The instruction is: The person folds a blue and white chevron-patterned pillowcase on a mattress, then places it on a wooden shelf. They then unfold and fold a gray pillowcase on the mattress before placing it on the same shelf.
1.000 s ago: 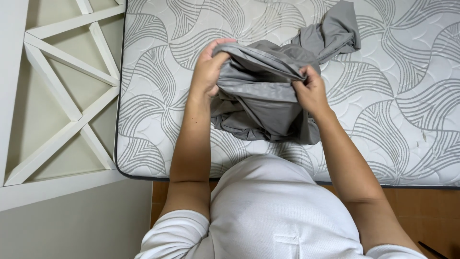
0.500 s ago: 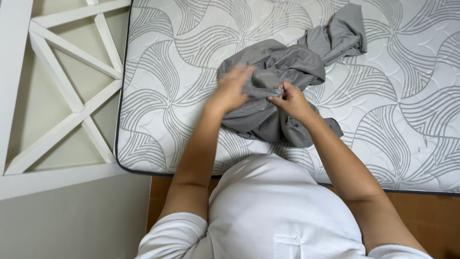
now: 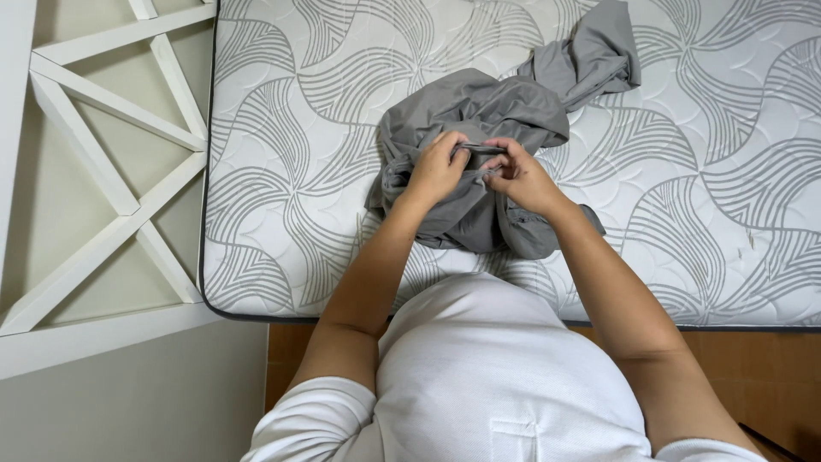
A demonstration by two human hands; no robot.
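Obs.: grey garment [image 3: 479,145] lies crumpled on the mattress [image 3: 727,171], roughly at the middle of the visible quilted surface, one long part trailing off toward the mattress's far edge. Mattress is white with a grey swirl pattern and dark piping along its near edge.

Left hand [image 3: 438,171] and right hand [image 3: 523,175] meet over the near half of the garment, close together, almost touching. Both sets of fingers are curled closed, each pinching the same narrow band of grey cloth, apparently a hem or edge, stretched short between them. Judgement: the two-point pinch keeps that edge taut and lifted so it can be sorted out from the bunched folds below; the rest of the cloth rests on the mattress, carrying its own weight.

Beyond the mattress's left side: a white slatted frame [image 3: 103,197] with crossed diagonal bars. Below the mattress's near edge: a strip of brown wooden floor [image 3: 753,368].

Packages, labels, signs: none visible on garment or mattress. Person wears a white shirt [image 3: 496,368].
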